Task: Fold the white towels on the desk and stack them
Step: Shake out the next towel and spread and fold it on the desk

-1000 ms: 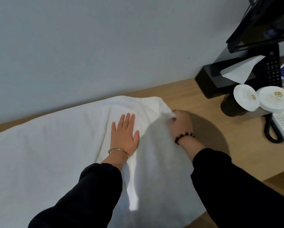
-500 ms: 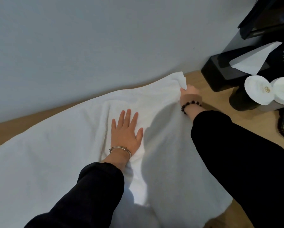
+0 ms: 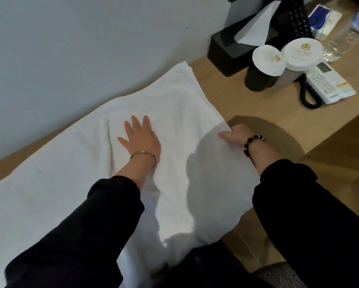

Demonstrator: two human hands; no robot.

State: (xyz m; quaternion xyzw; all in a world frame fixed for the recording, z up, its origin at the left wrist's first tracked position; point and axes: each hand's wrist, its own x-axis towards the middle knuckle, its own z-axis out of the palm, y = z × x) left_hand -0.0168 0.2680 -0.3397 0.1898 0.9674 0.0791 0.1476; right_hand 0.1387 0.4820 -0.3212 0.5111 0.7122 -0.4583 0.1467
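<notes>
Head view: large white terry towel [image 3: 70, 173] spreads across wooden desk [image 3: 257, 104], centre-left of frame. Left hand [image 3: 141, 140] presses it, fingers straight and spread; right hand [image 3: 236, 135] pinches its right edge. A sharp tug could bunch cloth under the palm.

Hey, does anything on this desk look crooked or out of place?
The paper lid on the dark cup sits tilted rather than flat, unlike the neighbouring lid. The white towel is creased by the left hand. Nothing looks spilled.
</notes>
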